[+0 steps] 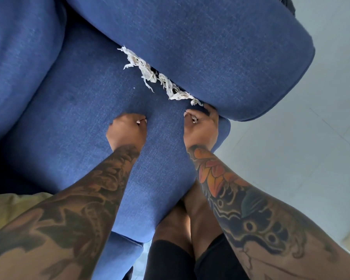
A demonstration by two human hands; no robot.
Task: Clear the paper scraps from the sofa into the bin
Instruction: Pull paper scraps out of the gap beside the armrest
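Where cushions meet, paper scraps (160, 77) lie, no writing legible

White, shredded paper scraps (160, 77) lie strung along the sofa (79, 118) seat's edge, seemingly tucked partly under the armrest.

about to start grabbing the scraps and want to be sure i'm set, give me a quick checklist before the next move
1. Scraps located: ok. The paper scraps lie in a line along the crease between the seat cushion and the armrest.
2. Right hand near the near end of the line: ok, it sits at the crease just below the last scrap.
3. Right hand free to grab: cannot tell, the fingers are curled, with a bit of white among them.
4. Left hand free: cannot tell, it is closed in a fist on the cushion.
5. Stray bits: not ok, a tiny white fleck lies apart on the seat.
6. Bin within reach: cannot tell, no bin is in view.
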